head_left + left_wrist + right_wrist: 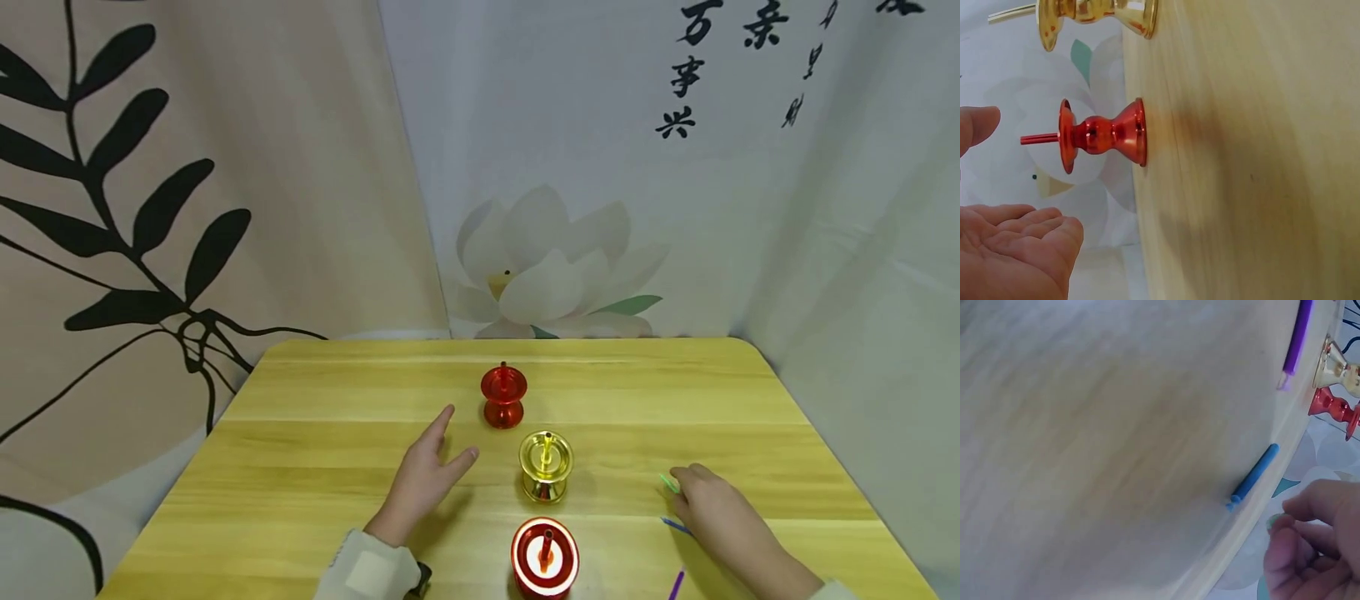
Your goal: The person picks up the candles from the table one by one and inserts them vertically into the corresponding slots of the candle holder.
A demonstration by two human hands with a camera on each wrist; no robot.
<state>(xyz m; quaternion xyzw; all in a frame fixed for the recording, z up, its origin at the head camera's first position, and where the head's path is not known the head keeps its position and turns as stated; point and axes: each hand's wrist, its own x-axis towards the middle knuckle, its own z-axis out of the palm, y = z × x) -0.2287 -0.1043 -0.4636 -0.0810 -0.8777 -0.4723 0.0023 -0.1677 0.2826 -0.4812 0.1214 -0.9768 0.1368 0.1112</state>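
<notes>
My right hand [720, 517] pinches a thin green candle [669, 482] between thumb and fingers at the table's right side; most of it is hidden by the hand. A blue candle [1255, 472] lies on the table close by that hand, and a purple candle [1298, 340] lies nearer the front. Left of centre, my left hand [422, 479] is held with fingers and thumb spread, holding nothing. Just past its fingertips stands a shiny red candle holder [503, 396] with a central spike. To that hand's right is a gold candle holder [546, 467], also upright.
Another red candle holder [545, 558] stands at the front, in a loose row with the other two. The wooden table [300, 433] ends at a printed cloth backdrop [570, 167] behind. White cloth hangs along the right side.
</notes>
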